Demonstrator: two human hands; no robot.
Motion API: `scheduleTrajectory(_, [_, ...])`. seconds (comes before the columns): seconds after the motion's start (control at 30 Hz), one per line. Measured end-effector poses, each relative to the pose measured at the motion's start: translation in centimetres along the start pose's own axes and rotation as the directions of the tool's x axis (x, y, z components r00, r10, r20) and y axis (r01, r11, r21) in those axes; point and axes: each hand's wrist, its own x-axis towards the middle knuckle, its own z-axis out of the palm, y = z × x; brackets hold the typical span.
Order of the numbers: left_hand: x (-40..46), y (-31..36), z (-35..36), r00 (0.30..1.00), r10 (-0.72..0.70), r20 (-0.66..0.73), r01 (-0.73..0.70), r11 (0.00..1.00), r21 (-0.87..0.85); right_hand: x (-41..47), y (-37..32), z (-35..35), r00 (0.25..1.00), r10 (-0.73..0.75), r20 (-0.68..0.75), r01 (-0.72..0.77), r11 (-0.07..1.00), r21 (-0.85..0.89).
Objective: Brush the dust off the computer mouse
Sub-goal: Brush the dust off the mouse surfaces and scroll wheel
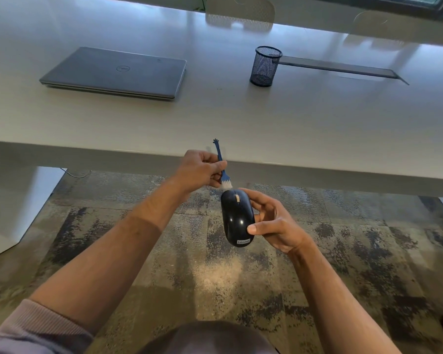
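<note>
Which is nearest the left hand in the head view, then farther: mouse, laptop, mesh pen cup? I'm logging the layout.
From the left hand:
1. Mouse, just below-right, held off the table by the right hand.
2. Laptop, closed, far-left on the table.
3. Mesh pen cup, far-right; close to the laptop's rank.

Cool daylight from far side, beyond bench [241,118]; far strip of bench top washed pale blue-white with glare, chair backs mirrored there. Near bench edge and underside in shade. Floor [215,277] dimmer, one soft bright patch at centre. Small specular highlights on glossy mouse [237,218]. Wide-angle distortion: bench edge bows, forearms stretch toward lower corners. Centre fairly sharp; brush [221,169] bristles slightly soft; dark blurred shape at bottom edge out of focus.
</note>
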Motion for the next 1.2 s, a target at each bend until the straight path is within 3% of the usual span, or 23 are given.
scheduleTrajectory(0.5, [-1.7,-1.2,0.6,0.998,-0.005,0.062,0.009,0.998,-0.062,-0.5,-0.2,-1.0,0.986,-0.056,-0.157,0.071,0.993,0.093])
scheduleTrajectory(0.77, [-1.6,-1.1,0.7,0.970,0.042,-0.239,-0.090,0.977,-0.193,-0.6,0.0,-0.7,0.991,-0.041,-0.127,0.048,0.997,0.055])
scheduleTrajectory(1.2, [-5.3,-3.1,3.3,0.927,0.270,-0.262,-0.312,0.940,-0.136,-0.4,-0.2,-0.9,0.982,-0.062,-0.176,0.078,0.993,0.089])
